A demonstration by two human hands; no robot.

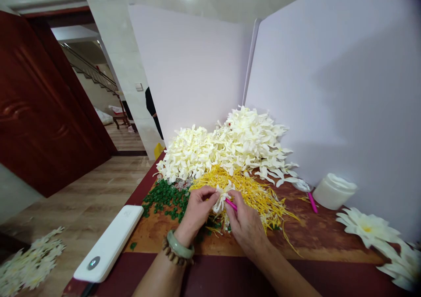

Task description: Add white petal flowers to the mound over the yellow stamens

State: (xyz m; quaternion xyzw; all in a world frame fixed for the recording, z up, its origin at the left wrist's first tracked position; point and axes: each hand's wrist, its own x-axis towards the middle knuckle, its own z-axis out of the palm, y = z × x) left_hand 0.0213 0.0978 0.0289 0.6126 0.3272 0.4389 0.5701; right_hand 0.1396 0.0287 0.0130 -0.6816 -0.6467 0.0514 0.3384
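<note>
Over the near part of the table, my left hand [194, 213] pinches a small white artificial flower [219, 204] between thumb and fingers. My right hand [246, 224] is closed on a thin pink stick [231, 204], its end against the flower's right side. The stick's tip is hidden among the petals. Just beyond both hands spreads a heap of yellow stamen strands [243, 187]. Green plastic pieces [167, 200] lie scattered left of my left hand. Farther back rises a large pile of cream-white petals [210, 148].
An open white jar [334, 192] stands right, beside a pink-handled tool [312, 202] with white stuff on its end. Finished-looking white flowers [368, 227] lie at the right edge. A white power bank [110, 242] sits left. White panels [200, 73] enclose the back and right. More flowers [31, 259] are lower left.
</note>
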